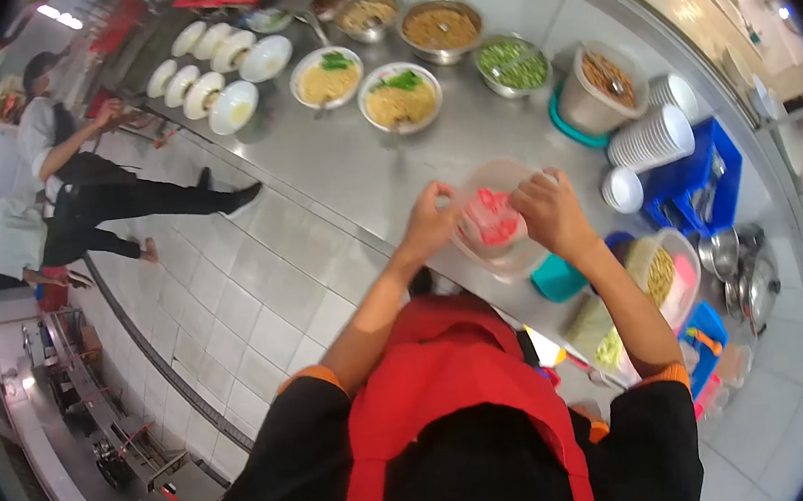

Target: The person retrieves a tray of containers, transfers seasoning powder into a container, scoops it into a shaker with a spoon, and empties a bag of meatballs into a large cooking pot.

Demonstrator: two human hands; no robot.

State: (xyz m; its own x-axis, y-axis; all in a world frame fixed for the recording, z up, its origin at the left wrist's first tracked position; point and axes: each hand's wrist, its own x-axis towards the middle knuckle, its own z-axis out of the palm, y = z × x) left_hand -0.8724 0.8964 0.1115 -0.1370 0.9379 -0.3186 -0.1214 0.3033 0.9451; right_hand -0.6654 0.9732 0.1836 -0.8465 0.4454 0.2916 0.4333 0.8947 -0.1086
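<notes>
A small clear plastic bag with red on or in it (494,215) is stretched between my two hands. My left hand (432,220) pinches its left side. My right hand (552,211) is closed on its right side, fingers bunched at the top. Whether the red is print or contents I cannot tell. Right below the bag stands a round translucent plastic tub (493,265), at the near edge of the steel counter (334,165). A teal lid or tub (558,278) lies beside it, under my right forearm.
Two bowls of noodles with greens (401,104) stand ahead, near steel bowls of chopped greens (512,71) and brown topping (440,29). Stacked white cups (649,141) and a blue caddy (702,180) are at the right. Two people (71,178) are at the left on the tiled floor.
</notes>
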